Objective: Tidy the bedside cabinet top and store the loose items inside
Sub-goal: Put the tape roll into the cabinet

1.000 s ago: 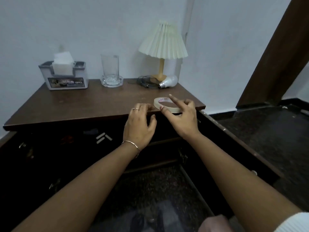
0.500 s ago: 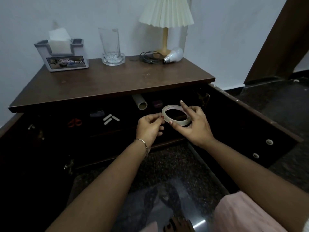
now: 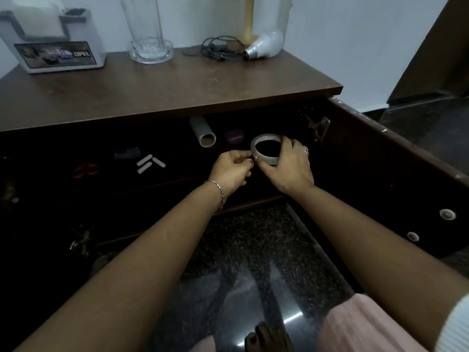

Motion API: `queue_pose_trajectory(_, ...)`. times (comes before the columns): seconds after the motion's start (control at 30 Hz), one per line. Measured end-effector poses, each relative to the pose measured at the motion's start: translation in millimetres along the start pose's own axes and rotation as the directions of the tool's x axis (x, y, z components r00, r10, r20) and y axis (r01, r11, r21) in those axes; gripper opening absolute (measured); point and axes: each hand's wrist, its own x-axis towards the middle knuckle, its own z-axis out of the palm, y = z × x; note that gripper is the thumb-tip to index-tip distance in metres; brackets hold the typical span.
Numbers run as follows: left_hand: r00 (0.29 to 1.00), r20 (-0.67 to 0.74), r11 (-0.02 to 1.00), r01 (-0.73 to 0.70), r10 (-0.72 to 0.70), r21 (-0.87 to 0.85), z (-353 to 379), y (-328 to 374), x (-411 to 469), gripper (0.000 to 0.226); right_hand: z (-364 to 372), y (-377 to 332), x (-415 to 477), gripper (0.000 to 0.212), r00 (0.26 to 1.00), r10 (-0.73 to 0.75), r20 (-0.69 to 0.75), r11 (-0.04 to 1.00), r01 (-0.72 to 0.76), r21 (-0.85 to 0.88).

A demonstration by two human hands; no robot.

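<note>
Your one head camera looks forward and steeply down, close over the cabinet tabletop and the floor.

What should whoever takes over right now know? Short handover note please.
Hands: right hand grips the tape roll; left hand pinches its rim.
The roll is off the cabinet top, held inside the open cabinet, not yet released.
On top: bulb, cable, glass, tissue box.
Left: set the roll down, then probably store bulb and cable.
</note>
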Motion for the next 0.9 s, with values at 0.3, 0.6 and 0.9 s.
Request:
queue_pose_trajectory(0.3,0.99,-0.124,0.981,-0.045,0.07,0.189,13.0,-16.5,40.1,0.024,24.5,2.7,20.1,0.073,0.995,0.081,0.057,0.994,-0.076,-0.074)
queue_pose_trajectory(0.6,0.991,-0.123,0.99,-0.031,0.048,0.136,19.6,-49.4,27.5,0.022,43.3,36.3,-22.0,0.073,0.997,-0.01,-0.078,0.999,0.013,0.044)
queue_pose_trajectory(0.9,0.946,-0.272,0.978,-0.133,0.174,0.162,28.1,-57.2,24.7,0.01,43.2,39.2,-13.3,0.072,0.991,-0.054,-0.123,0.998,0.049,-0.039)
